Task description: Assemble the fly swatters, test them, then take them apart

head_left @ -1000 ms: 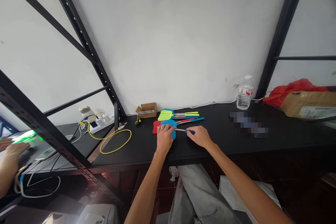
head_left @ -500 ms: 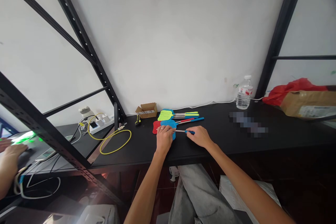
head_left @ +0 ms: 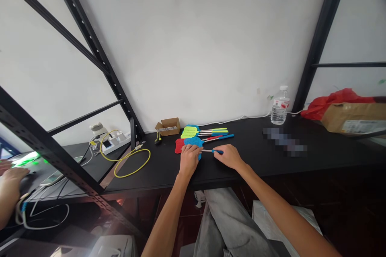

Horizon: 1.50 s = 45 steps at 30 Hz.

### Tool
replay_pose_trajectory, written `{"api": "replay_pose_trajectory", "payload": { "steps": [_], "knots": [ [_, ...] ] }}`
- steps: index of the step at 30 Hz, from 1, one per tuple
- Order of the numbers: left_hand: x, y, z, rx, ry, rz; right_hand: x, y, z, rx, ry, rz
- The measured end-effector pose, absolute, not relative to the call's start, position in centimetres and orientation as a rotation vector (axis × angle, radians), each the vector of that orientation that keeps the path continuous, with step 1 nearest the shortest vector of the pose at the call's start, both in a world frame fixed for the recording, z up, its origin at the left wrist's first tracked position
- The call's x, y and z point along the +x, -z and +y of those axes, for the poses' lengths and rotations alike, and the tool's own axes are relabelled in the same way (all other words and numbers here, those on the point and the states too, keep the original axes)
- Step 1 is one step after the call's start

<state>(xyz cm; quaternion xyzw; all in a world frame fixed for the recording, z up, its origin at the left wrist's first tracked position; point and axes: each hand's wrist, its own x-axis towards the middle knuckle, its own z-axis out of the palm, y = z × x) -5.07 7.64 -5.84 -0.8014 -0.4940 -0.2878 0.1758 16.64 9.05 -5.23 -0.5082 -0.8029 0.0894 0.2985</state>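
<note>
Between my hands lies a fly swatter with a blue handle and a pale metal rod point(head_left: 207, 151). My right hand point(head_left: 228, 156) is closed around its blue handle. My left hand point(head_left: 190, 158) wraps over the head end of the same swatter, hiding much of it; a bit of blue mesh shows below the fingers. Just behind my left hand rest a red fly swatter point(head_left: 179, 145) and a blue fly swatter point(head_left: 193, 141), their handles pointing right. Farther back is a pile of yellow-green fly swatters point(head_left: 189, 131) with blue ones among them.
A small open cardboard box point(head_left: 168, 127) stands by the wall. To the left are a yellow cable point(head_left: 147, 160), a power strip point(head_left: 116, 142) and the rack's black post. A water bottle point(head_left: 279, 106) and a larger carton point(head_left: 352, 118) stand right. Another person's hand point(head_left: 15, 174) is far left.
The view has shifted very slightly. Both hands keep their places on the fly swatter, with no clear movement of it.
</note>
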Motion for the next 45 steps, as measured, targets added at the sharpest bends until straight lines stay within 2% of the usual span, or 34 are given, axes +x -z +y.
{"api": "replay_pose_trajectory", "payload": {
  "steps": [45],
  "knots": [
    [-4.58,6.21,7.7,-2.438,0.756,-1.191,16.38,5.74,9.03,-1.228,-0.162,-2.235]
  ]
}}
